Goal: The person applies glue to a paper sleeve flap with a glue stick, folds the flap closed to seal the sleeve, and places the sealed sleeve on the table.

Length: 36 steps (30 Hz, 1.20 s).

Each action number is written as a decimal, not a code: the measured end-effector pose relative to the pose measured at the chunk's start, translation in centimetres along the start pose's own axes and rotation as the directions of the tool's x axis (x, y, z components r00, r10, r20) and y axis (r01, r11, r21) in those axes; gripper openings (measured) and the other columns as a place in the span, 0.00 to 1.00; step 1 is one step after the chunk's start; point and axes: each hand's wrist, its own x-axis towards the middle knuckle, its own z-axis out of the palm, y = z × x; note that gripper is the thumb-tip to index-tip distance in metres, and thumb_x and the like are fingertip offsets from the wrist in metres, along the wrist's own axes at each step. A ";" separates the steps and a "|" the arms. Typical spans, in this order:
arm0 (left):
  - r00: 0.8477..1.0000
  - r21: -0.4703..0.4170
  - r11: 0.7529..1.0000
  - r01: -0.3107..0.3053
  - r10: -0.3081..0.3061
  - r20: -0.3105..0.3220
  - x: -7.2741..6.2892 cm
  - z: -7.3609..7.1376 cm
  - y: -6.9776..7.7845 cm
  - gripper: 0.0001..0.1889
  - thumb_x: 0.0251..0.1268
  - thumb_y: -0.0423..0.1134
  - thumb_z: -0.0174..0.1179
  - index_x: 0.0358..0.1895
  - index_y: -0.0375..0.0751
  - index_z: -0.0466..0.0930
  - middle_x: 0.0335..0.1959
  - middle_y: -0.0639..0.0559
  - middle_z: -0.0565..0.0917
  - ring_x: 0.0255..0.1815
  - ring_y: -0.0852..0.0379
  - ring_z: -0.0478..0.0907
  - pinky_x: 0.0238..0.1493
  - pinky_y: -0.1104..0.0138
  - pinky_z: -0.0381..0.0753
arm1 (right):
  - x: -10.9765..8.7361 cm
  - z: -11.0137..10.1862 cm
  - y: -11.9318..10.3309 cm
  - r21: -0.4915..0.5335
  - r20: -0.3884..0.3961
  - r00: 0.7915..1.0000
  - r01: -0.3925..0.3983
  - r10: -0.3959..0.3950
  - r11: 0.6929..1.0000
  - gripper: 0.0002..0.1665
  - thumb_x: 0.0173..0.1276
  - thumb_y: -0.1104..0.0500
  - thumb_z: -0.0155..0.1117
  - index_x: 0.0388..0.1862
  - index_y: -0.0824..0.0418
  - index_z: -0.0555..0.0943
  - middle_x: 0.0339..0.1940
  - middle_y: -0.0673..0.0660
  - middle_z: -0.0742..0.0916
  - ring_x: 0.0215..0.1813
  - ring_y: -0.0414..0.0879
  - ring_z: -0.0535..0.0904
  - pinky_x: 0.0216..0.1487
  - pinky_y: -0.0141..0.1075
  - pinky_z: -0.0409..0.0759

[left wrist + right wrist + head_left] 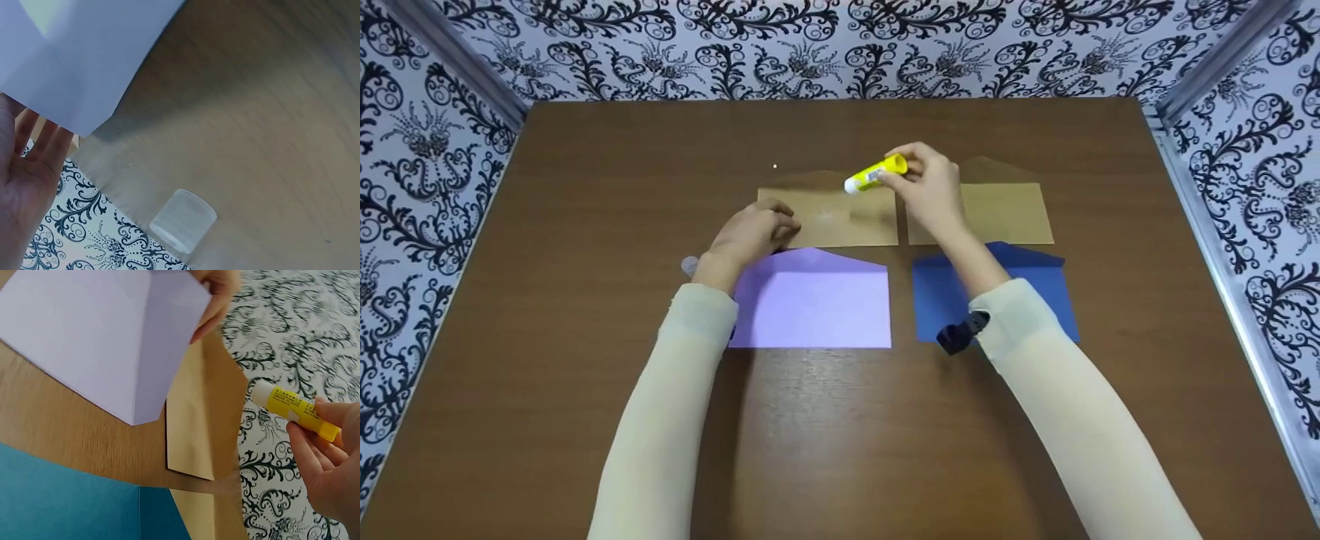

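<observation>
A yellow glue stick (876, 174), its white end bare, is pinched between the thumb and fingers of my right hand (934, 191). It is held tilted above the tan envelopes, white end pointing left. My left hand (754, 234) is at the left end of one tan envelope (840, 217), beside the raised flap of the lavender envelope (814, 311). Its fingers look loosely bent, and the flap (67, 107) hides part of them in the left wrist view. The translucent cap (183, 221) lies on the table, left of my left wrist.
A second tan envelope (1009, 214) lies at the back right, with a blue envelope (1039, 300) in front of it, partly under my right forearm. A small white speck (775, 166) is on the brown table (810, 442). Patterned panels (765, 45) border the table's back and sides.
</observation>
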 end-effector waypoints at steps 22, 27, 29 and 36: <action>0.995 0.197 0.980 -0.025 0.044 -0.094 2.5 -1.2 2.5 0.49 0.58 0.40 0.72 0.79 0.41 0.52 0.79 0.44 0.57 0.80 0.42 0.55 0.76 0.52 0.66 | -2.9 -3.6 1.2 0.454 -0.007 0.986 -0.144 0.165 0.879 0.25 0.65 0.69 0.67 0.58 0.78 0.74 0.36 0.45 0.89 0.42 0.38 0.86 0.48 0.34 0.86; 0.998 0.208 0.978 -0.030 0.041 -0.049 3.0 -0.5 2.5 0.54 0.57 0.43 0.74 0.80 0.40 0.45 0.81 0.43 0.53 0.81 0.43 0.52 0.78 0.50 0.61 | -3.4 -4.3 1.3 0.473 -0.017 0.988 -0.129 0.156 0.871 0.23 0.66 0.69 0.67 0.57 0.76 0.75 0.35 0.44 0.89 0.43 0.38 0.86 0.46 0.31 0.87; 0.999 0.205 0.979 -0.019 0.027 -0.035 3.1 -0.2 2.5 0.55 0.57 0.43 0.73 0.81 0.41 0.43 0.81 0.42 0.54 0.81 0.41 0.52 0.77 0.46 0.62 | -3.6 -4.5 1.3 0.475 -0.017 0.988 -0.128 0.154 0.871 0.22 0.66 0.68 0.67 0.57 0.75 0.75 0.35 0.43 0.89 0.44 0.38 0.86 0.47 0.31 0.87; 0.998 0.220 0.975 -0.033 0.045 -0.051 3.1 0.4 2.3 0.42 0.67 0.35 0.63 0.80 0.44 0.49 0.72 0.40 0.64 0.74 0.38 0.63 0.72 0.44 0.68 | -4.2 -5.1 1.4 0.483 -0.021 0.986 -0.134 0.164 0.865 0.20 0.66 0.68 0.67 0.55 0.72 0.77 0.37 0.44 0.89 0.46 0.39 0.86 0.48 0.32 0.86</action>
